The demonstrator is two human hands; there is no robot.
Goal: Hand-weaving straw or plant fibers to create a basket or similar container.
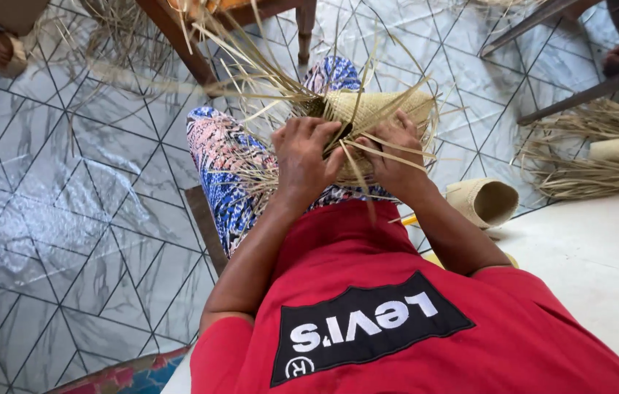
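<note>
You are midway through weaving: the half-woven, straw-coloured palm-leaf basket (368, 117) rests on your lap over the patterned blue-and-pink trousers (222, 160), near the middle of the scene, its loose strip ends (265, 66) fanning out toward the far side and to the left. The step in hand looks like interlacing strips at the near edge of the woven body.

Your left hand (302, 157) sits at the left of the work, knuckles up, fingers curled down and pressed into the weave, seemingly pinning strips in place. Your right hand (395, 157) lies just beside it on the right, fingers closed over the basket wall with a few thin strips (397, 157) running across its back; whether it pinches one strip between thumb and finger cannot be told from here. Both forearms come in from the near side, elbows bent, wrists angled inward so the hands nearly meet.

To judge by this, the next move calls for keeping the left hand's pressure while threading a free strip snugly.

A finished woven cylinder (484, 201) lies on its side to the right, on the tiled floor (68, 219).
</note>
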